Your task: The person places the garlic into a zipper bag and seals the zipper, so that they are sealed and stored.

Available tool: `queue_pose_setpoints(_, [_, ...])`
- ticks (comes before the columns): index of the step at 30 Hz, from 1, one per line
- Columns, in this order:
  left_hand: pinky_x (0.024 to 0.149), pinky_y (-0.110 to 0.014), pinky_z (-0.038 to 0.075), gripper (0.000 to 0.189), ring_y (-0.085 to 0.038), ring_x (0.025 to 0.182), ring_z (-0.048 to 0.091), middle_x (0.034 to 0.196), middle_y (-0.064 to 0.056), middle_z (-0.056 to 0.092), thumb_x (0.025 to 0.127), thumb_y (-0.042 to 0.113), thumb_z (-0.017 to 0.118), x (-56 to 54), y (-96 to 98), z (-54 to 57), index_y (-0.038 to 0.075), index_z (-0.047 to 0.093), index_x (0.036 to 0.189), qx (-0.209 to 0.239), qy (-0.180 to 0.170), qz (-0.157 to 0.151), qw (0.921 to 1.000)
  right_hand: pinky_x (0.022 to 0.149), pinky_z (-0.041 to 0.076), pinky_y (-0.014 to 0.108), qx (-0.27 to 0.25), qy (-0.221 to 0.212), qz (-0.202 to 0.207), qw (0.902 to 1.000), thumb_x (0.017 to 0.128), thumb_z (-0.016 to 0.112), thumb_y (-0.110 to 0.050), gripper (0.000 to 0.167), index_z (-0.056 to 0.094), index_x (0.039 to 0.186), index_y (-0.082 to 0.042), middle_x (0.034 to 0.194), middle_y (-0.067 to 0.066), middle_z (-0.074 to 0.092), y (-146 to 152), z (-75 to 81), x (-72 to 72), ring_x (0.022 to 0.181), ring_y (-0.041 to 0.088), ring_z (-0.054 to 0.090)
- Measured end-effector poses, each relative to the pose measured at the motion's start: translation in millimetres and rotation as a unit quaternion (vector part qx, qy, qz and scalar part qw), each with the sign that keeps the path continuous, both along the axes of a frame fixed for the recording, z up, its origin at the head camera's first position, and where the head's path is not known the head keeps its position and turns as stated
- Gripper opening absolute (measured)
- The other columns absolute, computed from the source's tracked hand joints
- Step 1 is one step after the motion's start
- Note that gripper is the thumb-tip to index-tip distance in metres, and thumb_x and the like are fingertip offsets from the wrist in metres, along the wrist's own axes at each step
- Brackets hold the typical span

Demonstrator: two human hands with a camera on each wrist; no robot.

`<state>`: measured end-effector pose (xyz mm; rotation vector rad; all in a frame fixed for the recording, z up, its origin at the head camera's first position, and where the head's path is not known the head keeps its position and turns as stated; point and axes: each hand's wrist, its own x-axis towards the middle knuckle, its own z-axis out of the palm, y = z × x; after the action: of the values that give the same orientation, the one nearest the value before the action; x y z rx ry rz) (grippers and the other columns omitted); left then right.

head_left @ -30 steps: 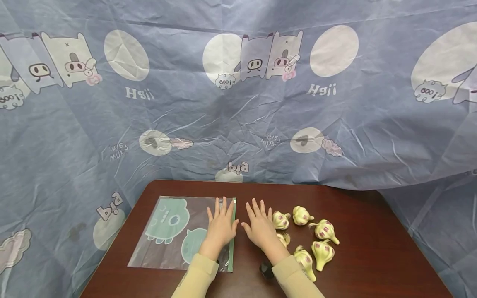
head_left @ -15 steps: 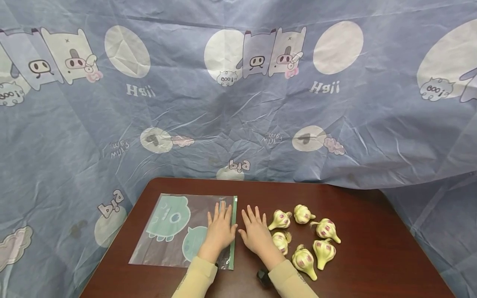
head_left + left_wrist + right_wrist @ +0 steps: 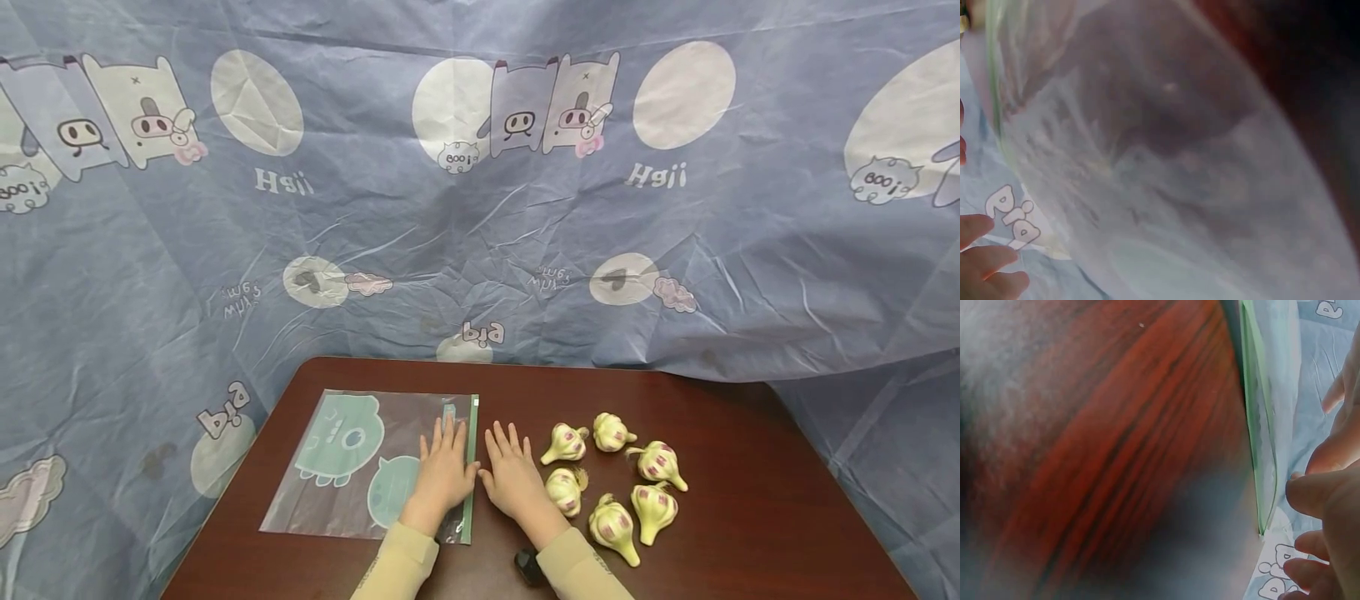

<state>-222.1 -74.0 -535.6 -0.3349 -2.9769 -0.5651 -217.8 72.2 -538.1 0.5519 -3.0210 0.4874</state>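
**Both hands flat on bench, bag under left**

Backdrop: blue cartoon-print sheet (image 3: 675, 275), draped behind and around, cut off at every frame edge. Dark wooden bench (image 3: 735, 500) below it, near edge out of frame.

Hard to read: left wrist view mostly a blur of clear plastic over dark wood, only fingertips (image 3: 985, 262) at lower left. Right wrist view mostly red-brown grain, out of focus at left; bag's green edge (image 3: 1257, 425) running top to bottom, fingers (image 3: 1329, 506) cropped at right. Small dark object (image 3: 527, 565) near the right sleeve, identity not clear.

Zip bag (image 3: 352, 467): clear, teal cartoon prints, lying flat on left half of bench, green seal strip along its right edge. Lower right part covered by hand and cream sleeve (image 3: 393, 567).

Left hand (image 3: 445, 471): palm down on the bag near the seal strip, fingers straight and slightly spread, pointing away from the body. No grip on anything, just resting on the plastic.

Right hand (image 3: 513, 475): palm down on bare wood just right of the bag's edge, fingers straight, spread, nothing held. Thumbs of the two hands close, touching or not cannot be told.

Garlic bulbs (image 3: 611, 479): six, pale with purple streaks, loose cluster right of the right hand. Nearest bulb (image 3: 564, 489) just beside that hand; contact not clear.
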Motion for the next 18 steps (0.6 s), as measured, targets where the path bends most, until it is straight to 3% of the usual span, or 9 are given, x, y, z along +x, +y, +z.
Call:
queue_pose_setpoints(9, [0.114,-0.061,0.028,0.066,-0.045,0.145,0.028,0.153,-0.032,0.032,0.093,0.028,0.065,0.2,4.1,-6.5,-0.009,0.042,0.143,0.013,-0.015,-0.001,0.9998,0.115,0.027,0.059,0.000,0.002,0.012,0.9999,0.096,0.061,-0.019,0.058,0.042,0.145,0.005,0.156,0.023,0.035,-1.9,-5.0,2.2,0.146,0.043,0.027])
queue_pose_setpoints(18, [0.114,-0.059,0.029,0.071,-0.045,0.144,0.030,0.151,-0.032,0.036,0.089,0.030,0.071,3.2,6.6,-9.1,-0.009,0.044,0.142,0.006,-0.027,0.013,0.9995,0.116,0.027,0.057,0.022,-0.009,0.023,0.9995,0.096,0.057,-0.011,0.055,0.041,0.146,0.004,0.157,0.021,0.034,-4.6,-7.6,5.2,0.146,0.041,0.028])
